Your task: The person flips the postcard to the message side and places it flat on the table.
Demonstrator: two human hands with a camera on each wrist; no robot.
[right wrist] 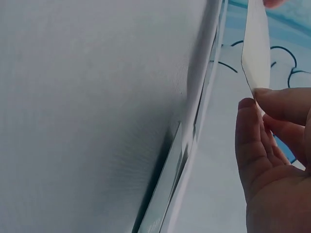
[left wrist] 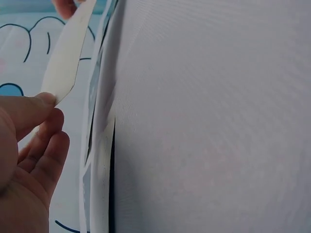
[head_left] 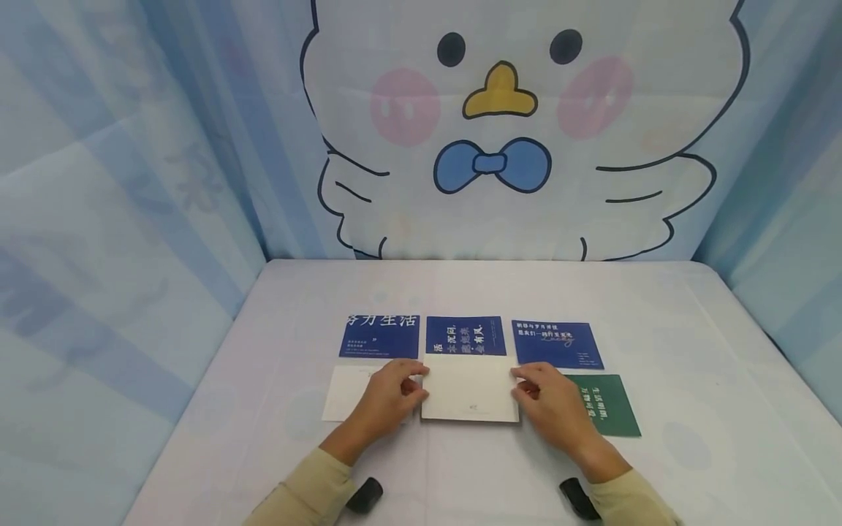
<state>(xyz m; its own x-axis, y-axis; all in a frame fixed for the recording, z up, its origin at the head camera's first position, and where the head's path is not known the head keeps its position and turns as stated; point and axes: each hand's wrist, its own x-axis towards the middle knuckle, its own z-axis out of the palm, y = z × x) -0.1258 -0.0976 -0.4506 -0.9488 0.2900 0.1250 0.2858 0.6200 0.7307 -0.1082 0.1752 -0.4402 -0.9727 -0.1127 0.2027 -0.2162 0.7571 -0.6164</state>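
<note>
Fingers of the left hand (head_left: 391, 394) and right hand (head_left: 554, 405) pinch the cream card (head_left: 470, 387) by its opposite short edges, thumb against fingertips on each side. Card sits front and centre over the table (head_left: 250, 446); both wrist views show it held up off the surface. Small printed mark near its lower edge.

Step in hand looks like two-handed positioning of the card, at the middle of the near row. From one moment, with the wrist views soft, can't tell whether it is going down or coming up. Next move probably calls for keeping it level, squaring it with its neighbours and letting go of both edges together.

Around it: white card (head_left: 338, 398) to the left, partly covered by the left hand; green card (head_left: 617, 409) to the right, partly behind the right hand. Far row has left blue card (head_left: 379, 343), middle blue card (head_left: 465, 336) and right blue card (head_left: 558, 347).

In the way: in the head view, the cream card's far edge meets the middle blue card's near edge, so overlap is a risk. Knuckles could nudge either side card.
</note>
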